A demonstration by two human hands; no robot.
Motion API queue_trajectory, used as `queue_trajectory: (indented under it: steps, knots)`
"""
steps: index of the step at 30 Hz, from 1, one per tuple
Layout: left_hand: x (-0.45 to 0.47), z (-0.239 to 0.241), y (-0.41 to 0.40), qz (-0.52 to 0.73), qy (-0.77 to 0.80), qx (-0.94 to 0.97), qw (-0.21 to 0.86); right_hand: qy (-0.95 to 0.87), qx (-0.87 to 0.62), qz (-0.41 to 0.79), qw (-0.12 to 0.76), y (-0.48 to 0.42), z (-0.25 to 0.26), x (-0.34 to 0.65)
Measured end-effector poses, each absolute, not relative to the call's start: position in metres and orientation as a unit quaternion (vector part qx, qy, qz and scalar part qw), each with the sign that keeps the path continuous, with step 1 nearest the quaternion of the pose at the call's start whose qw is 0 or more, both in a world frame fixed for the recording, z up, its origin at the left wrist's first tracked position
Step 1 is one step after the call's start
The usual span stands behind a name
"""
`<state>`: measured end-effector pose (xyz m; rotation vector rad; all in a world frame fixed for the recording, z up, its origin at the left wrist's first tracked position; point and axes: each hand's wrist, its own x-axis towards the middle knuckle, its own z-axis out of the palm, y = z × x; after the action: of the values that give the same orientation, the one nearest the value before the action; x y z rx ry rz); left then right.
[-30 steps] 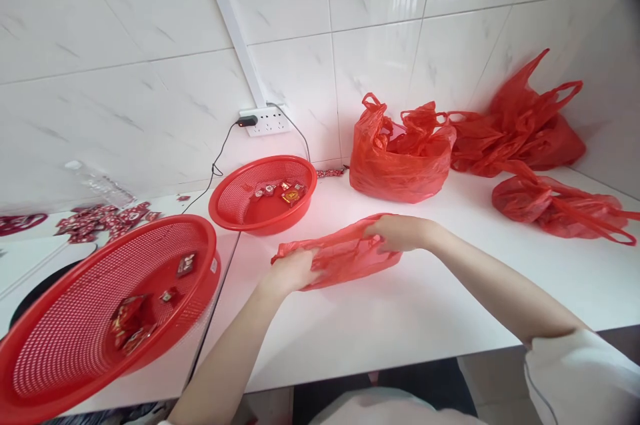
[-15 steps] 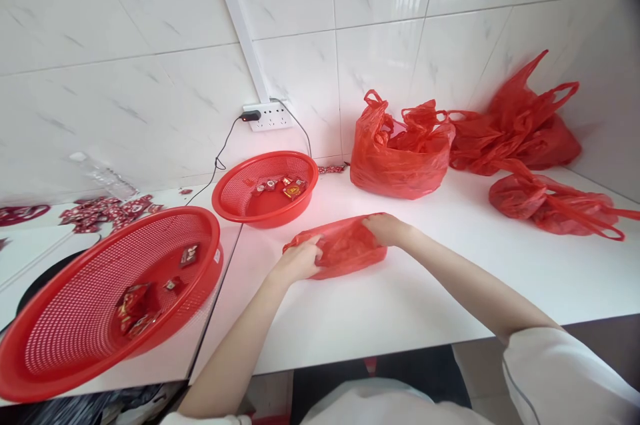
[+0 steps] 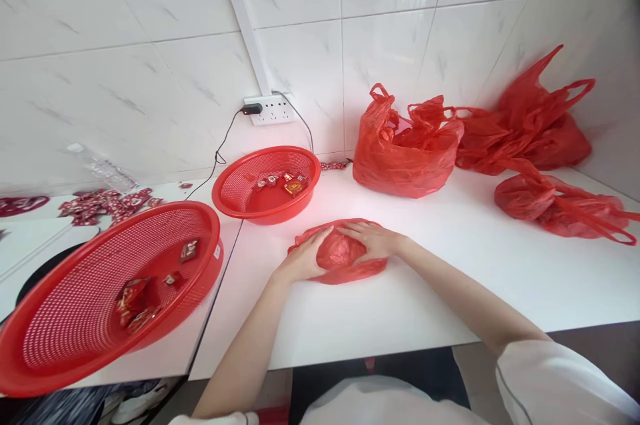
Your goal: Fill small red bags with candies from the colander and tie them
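A red plastic bag (image 3: 342, 252) lies crumpled low on the white table in front of me. My left hand (image 3: 306, 257) rests on its left side, fingers stretched away from me and thumb apart. Across the bag, my right hand (image 3: 373, 240) lies with its fingers spread toward the middle. Between both hands the thin film bunches up in a rounded mound. What the bag contains, if anything, I cannot make out.
A small red basket (image 3: 265, 216) with several wrapped packets stands behind the bag; a larger red basket (image 3: 213, 265) is at left. Full red bags (image 3: 405, 168) line the wall, and a tied bag (image 3: 525, 201) lies right. A power strip (image 3: 270, 109) is on the wall.
Both hands have moved from gripping the bag's edges to lying over its top, closer together. The bag has gone from a stretched shape to a rounder, bunched one.
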<state>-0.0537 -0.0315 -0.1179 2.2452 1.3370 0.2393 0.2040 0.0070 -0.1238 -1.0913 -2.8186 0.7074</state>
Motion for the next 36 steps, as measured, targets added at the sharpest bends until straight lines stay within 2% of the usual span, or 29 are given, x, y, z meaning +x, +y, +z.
queue_trajectory:
  steps: [3,6,14,18,36]
  knots:
    - [-0.060,-0.118,-0.024,0.049,0.506,0.816,0.274,-0.892,-0.379,0.247,-0.003,0.009,-0.135,0.204]
    - [-0.064,-0.119,-0.019,0.065,0.484,0.824,0.286,-0.894,-0.382,0.234,0.004,0.008,-0.141,0.203]
    - [-0.070,-0.133,-0.016,0.208,0.490,0.771,0.349,-0.919,-0.327,0.177,0.135,0.009,-0.152,0.204]
    - [-0.070,-0.137,-0.015,0.197,0.493,0.781,0.329,-0.918,-0.322,0.161,0.165,0.010,-0.155,0.204]
    - [-0.070,-0.140,-0.015,0.169,0.503,0.787,0.314,-0.910,-0.330,0.186,0.169,0.011,-0.156,0.206]
